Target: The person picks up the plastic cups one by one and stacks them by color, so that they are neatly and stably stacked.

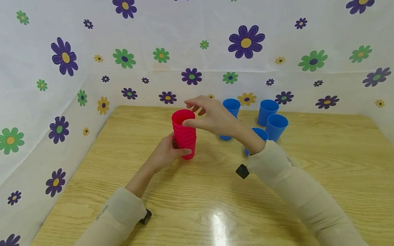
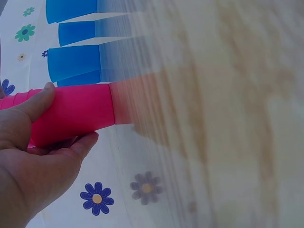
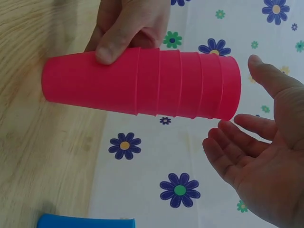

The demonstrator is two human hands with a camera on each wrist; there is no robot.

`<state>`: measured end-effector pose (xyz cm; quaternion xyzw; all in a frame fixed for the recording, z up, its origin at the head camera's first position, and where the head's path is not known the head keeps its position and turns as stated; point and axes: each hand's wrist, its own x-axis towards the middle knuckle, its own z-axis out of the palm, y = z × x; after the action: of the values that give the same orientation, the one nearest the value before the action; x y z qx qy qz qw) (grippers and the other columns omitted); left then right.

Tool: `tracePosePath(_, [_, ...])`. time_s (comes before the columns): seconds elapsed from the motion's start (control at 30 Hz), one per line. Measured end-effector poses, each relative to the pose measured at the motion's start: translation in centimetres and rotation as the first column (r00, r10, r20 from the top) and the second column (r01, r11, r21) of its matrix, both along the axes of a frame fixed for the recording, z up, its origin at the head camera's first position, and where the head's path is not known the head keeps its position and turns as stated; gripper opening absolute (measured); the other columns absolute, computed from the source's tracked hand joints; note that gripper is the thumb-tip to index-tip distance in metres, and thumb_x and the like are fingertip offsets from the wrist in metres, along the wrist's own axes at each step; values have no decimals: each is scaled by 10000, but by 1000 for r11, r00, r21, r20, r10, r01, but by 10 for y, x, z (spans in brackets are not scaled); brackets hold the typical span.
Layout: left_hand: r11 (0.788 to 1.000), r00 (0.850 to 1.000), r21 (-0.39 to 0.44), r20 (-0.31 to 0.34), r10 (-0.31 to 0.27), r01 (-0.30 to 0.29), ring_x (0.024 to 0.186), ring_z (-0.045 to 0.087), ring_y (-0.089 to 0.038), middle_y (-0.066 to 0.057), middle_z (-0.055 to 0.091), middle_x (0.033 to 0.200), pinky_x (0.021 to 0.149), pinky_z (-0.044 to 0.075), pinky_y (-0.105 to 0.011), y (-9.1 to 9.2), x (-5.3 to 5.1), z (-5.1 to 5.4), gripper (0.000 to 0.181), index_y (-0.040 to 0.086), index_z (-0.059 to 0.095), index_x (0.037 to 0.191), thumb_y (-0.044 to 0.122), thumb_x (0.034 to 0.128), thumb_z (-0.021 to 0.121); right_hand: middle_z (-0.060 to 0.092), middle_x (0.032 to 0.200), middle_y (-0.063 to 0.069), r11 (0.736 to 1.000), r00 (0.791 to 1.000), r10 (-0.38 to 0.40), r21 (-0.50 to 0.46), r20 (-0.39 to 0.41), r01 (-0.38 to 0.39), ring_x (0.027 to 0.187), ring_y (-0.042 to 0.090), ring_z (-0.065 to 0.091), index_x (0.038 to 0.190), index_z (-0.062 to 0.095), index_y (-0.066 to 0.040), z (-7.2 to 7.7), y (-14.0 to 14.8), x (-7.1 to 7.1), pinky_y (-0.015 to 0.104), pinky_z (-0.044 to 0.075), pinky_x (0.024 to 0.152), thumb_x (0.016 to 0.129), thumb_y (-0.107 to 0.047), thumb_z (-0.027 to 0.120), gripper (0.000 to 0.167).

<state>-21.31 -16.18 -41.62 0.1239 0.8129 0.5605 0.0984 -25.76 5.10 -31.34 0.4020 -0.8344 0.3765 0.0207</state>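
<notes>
A stack of several nested red cups (image 1: 185,134) stands upright on the wooden table, rims up. My left hand (image 1: 167,154) grips the lowest cup from the left side, its thumb across the front, as the left wrist view also shows. At the top of the stack, my right hand (image 1: 214,115) is spread beside the rim. In the right wrist view, the right hand's fingers (image 3: 237,149) and thumb lie a little apart from the top red cup (image 3: 231,88), with nothing held between them.
Several blue cups stand separately to the right of the stack: one at the back (image 1: 231,105), two further right (image 1: 268,111), and another partly hidden behind my right wrist (image 1: 260,133). A flower-patterned white sheet (image 1: 158,27) rises behind the table's back edge.
</notes>
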Motion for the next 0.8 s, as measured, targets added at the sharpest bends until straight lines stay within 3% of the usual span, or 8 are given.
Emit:
tracePosePath(0.5, [999, 1000, -38, -7, 17, -18, 1238, 580, -345, -170, 595, 1372, 1085, 467, -485, 1, -2, -1, 556, 3, 471, 1438, 100, 960, 739, 642, 1287, 168, 1000, 1000, -14, -11, 7, 14, 1121, 296, 621, 1411, 580, 32, -13, 21, 9, 459, 559, 944, 958, -222, 754, 548])
tracePosePath(0.8, [997, 999, -72, 1, 38, -38, 1231, 581, -344, -172, 599, 1354, 1083, 468, -475, 4, -4, 0, 536, -6, 478, 1417, 104, 961, 738, 619, 1324, 164, 999, 997, -44, 26, 57, 43, 1165, 304, 604, 1461, 545, -11, -17, 58, 20, 475, 544, 970, 977, -218, 740, 562])
